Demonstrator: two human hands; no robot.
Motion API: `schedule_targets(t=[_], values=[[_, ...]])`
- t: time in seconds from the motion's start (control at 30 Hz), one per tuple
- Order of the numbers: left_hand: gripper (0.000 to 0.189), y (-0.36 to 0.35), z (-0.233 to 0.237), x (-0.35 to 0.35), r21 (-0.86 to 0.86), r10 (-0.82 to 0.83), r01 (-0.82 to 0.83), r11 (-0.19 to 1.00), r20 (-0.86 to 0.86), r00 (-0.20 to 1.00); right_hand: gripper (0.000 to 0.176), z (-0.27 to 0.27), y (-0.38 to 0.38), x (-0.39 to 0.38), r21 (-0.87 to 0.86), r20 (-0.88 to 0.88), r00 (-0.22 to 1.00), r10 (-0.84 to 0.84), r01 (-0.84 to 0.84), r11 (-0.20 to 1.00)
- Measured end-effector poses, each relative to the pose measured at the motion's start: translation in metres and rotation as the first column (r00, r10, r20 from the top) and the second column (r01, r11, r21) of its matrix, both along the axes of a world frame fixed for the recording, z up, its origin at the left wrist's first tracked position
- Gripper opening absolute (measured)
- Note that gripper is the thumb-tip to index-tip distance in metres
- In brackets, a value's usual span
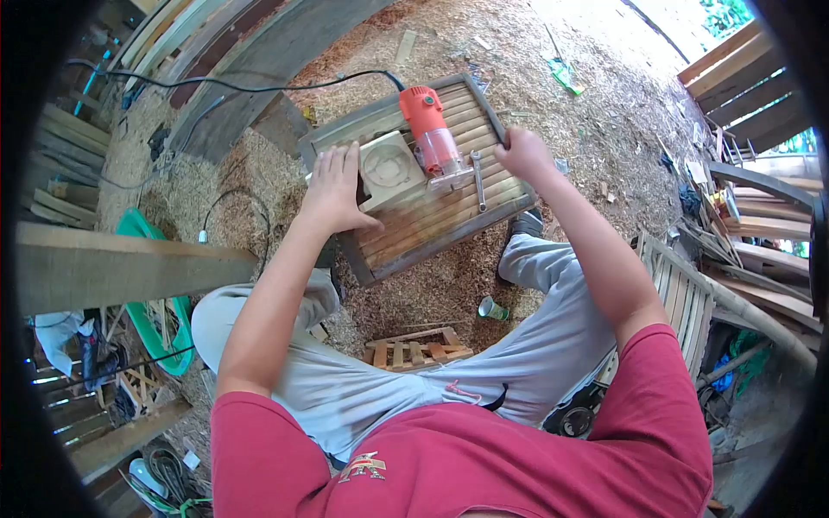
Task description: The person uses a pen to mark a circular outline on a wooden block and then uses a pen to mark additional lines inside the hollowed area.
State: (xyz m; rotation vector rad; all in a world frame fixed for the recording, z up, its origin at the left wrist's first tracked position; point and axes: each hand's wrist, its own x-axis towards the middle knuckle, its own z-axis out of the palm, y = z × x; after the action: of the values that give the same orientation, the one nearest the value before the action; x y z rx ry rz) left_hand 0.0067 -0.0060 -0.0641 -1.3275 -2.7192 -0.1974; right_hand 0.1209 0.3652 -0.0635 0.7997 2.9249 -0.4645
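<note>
A slatted wooden panel (449, 216) lies on the sawdust in front of me. On it rests a pale square wood block (390, 168) with a round recess. My left hand (332, 192) lies flat with spread fingers on the panel, touching the block's left side. An orange trim router (429, 129) lies beside the block with its clear base toward me, and a metal wrench (477, 180) lies next to it. My right hand (522, 153) is closed at the panel's right frame edge; whether it grips the edge is hard to tell.
The router's black cord (259, 86) runs off to the upper left. A wooden beam (121, 263) crosses at left over a green tub (160, 328). A small wooden pallet (419, 350) and a green cup (492, 308) lie between my legs. Stacked planks (751, 78) stand at right.
</note>
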Motion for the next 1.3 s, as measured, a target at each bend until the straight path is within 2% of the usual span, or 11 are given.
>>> schedule_targets(t=[0.1, 0.13, 0.23, 0.33, 0.4, 0.53, 0.63, 0.67, 1.0, 1.2, 1.3], values=[[0.132, 0.009, 0.021, 0.002, -0.116, 0.091, -0.068, 0.991, 0.211, 0.973, 0.033, 0.016, -0.008, -0.006, -0.075, -0.249, 0.968, 0.003, -0.023, 0.997], [0.128, 0.007, 0.018, 0.005, -0.062, 0.082, -0.070, 0.996, 0.220, 0.972, 0.030, 0.023, -0.014, -0.007, -0.132, -0.367, 0.930, 0.014, -0.067, 0.989], [0.127, 0.000, 0.014, 0.018, -0.018, 0.108, -0.106, 0.994, 0.173, 0.979, 0.030, 0.054, -0.052, 0.001, -0.240, -0.481, 0.875, -0.046, -0.082, 0.967], [0.127, -0.011, 0.022, 0.035, -0.075, 0.157, -0.144, 0.987, 0.206, 0.966, 0.019, 0.074, -0.083, 0.014, -0.550, -0.475, 0.876, -0.082, -0.223, 0.805], [0.128, -0.022, 0.017, 0.044, -0.037, 0.117, -0.112, 0.993, 0.196, 0.974, 0.007, 0.088, -0.110, 0.025, -0.722, -0.499, 0.861, -0.098, -0.350, 0.597], [0.124, -0.047, 0.014, 0.063, 0.019, -0.022, 0.018, 1.000, 0.219, 0.975, 0.011, 0.090, -0.151, 0.049, -0.774, -0.494, 0.868, -0.058, -0.408, 0.485], [0.122, -0.059, 0.008, 0.066, 0.075, -0.077, 0.061, 0.995, 0.235, 0.969, 0.014, 0.074, -0.175, 0.069, -0.759, -0.498, 0.866, -0.047, -0.409, 0.506], [0.123, -0.063, 0.007, 0.066, 0.089, -0.074, 0.054, 0.995, 0.239, 0.968, 0.016, 0.070, -0.182, 0.073, -0.802, -0.471, 0.878, -0.085, -0.386, 0.456], [0.123, -0.066, 0.022, 0.071, 0.298, -0.161, 0.066, 0.952, 0.304, 0.939, 0.012, 0.038, -0.188, 0.090, -0.742, -0.535, 0.824, -0.186, -0.353, 0.570], [0.124, -0.048, 0.002, 0.078, 0.197, -0.160, 0.096, 0.976, 0.341, 0.926, 0.012, 0.031, -0.181, 0.088, -0.737, -0.489, 0.855, -0.175, -0.297, 0.607], [0.128, -0.042, -0.002, 0.079, 0.239, -0.184, 0.106, 0.965, 0.335, 0.924, 0.013, 0.020, -0.183, 0.086, -0.691, -0.462, 0.880, -0.111, -0.279, 0.667]])
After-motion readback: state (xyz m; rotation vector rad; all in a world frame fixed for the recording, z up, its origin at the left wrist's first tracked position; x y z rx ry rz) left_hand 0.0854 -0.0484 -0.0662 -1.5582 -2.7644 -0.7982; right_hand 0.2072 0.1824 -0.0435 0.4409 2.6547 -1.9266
